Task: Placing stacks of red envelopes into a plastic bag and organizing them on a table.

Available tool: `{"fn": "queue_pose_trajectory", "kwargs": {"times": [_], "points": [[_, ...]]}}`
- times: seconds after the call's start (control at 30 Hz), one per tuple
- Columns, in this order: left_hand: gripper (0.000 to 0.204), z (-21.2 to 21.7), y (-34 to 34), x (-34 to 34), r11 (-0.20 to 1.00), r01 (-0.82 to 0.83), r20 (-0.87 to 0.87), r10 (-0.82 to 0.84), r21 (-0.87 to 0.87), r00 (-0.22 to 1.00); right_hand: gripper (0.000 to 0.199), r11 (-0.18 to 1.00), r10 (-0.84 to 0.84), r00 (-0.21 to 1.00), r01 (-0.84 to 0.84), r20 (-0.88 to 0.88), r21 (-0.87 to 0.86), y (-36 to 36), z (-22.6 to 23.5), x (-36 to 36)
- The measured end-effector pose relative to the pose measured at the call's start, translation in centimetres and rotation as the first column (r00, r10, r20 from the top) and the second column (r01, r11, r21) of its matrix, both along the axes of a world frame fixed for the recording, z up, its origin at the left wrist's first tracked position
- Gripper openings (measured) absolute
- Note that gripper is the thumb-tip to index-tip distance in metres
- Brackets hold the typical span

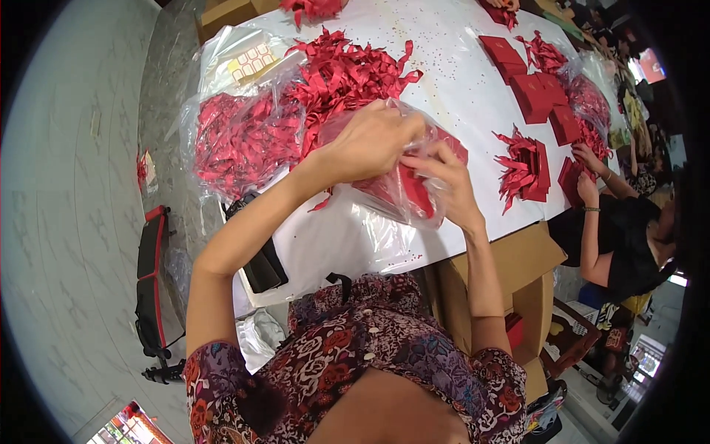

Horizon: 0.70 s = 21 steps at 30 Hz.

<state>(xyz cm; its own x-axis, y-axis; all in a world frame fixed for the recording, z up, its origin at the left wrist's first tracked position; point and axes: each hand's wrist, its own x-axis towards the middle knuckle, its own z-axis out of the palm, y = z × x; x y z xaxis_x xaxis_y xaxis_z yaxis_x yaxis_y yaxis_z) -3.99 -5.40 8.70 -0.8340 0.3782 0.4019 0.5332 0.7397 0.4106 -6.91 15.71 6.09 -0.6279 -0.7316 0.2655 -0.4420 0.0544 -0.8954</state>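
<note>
Over the table's near edge I hold a clear plastic bag with red contents showing through it. My left hand is closed on the top of the bag, its fingers curled under. From the right, my right hand pinches the bag's gathered plastic close to the left fingers. What exactly lies inside the bag is partly hidden by my hands and the shiny film. Just beyond it spreads a loose heap of red ribbons. Left of this heap lies another clear bag full of red ribbons.
Red boxes and a ribboned red piece lie at the right of the white table. A co-worker handles a red box there. An open cardboard box stands by my right arm; a black case lies near left.
</note>
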Motion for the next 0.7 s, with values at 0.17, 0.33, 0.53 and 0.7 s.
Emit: {"fn": "queue_pose_trajectory", "kwargs": {"times": [0.17, 0.33, 0.53, 0.7], "points": [[0.019, 0.9, 1.2, 0.1, 0.991, 0.014, -0.027, -0.010, 0.135, 1.000, 0.036, 0.982, -0.154, 0.988, 0.151, -0.016, -0.117, 1.3, 2.0, -0.2], [0.028, 2.1, 2.2, 1.8, 0.964, -0.017, -0.017, 0.023, 0.264, 1.000, 0.015, 0.957, -0.219, 0.966, 0.185, -0.140, -0.223, 2.0, 4.6, 0.2], [0.018, 4.1, 4.5, 6.9, 0.894, -0.200, -0.049, 0.239, 0.401, 0.970, 0.007, 0.963, -0.141, 0.979, 0.101, -0.148, -0.251, 2.7, 6.7, 1.0], [0.008, 2.0, 4.1, 10.3, 0.826, -0.337, 0.013, 0.371, 0.451, 0.928, 0.012, 0.969, 0.069, 0.995, -0.085, -0.076, -0.232, 0.1, 4.6, 1.0]]}}
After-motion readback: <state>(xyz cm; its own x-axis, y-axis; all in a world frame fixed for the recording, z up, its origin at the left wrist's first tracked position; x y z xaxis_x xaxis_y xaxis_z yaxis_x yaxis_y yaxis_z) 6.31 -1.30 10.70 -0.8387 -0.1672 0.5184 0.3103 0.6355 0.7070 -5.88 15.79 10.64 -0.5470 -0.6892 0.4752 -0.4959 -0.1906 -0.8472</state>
